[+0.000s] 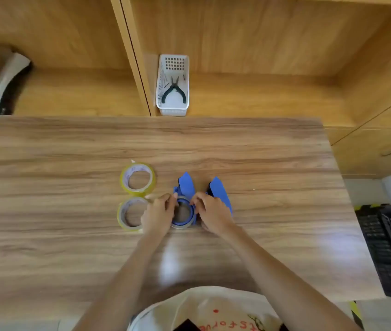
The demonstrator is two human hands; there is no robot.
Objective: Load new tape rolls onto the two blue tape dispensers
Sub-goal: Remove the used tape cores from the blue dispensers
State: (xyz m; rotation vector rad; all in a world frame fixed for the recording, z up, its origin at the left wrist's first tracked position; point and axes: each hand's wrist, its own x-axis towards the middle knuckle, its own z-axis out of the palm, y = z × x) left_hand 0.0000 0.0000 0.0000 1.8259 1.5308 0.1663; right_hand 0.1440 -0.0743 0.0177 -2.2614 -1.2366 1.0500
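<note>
Currently gripped from both sides: near blue dispenser (185, 199), flat on wooden table (261, 163). Left hand (157, 215) curled on its left edge, right hand (213, 212) curled on its right edge. Just right of the grip, partly under the right hand: second blue dispenser (219, 189). Left of the grip: two tape rolls (138, 179) (130, 215), lying flat.

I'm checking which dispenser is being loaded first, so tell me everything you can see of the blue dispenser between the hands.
The left dispenser is blue plastic, lying on the wooden table with its flat handle pointing away from the person. Its round hub holds a thin, nearly spent ring. The left hand and right hand grip the hub from either side. The second dispenser lies just to its right.
</note>
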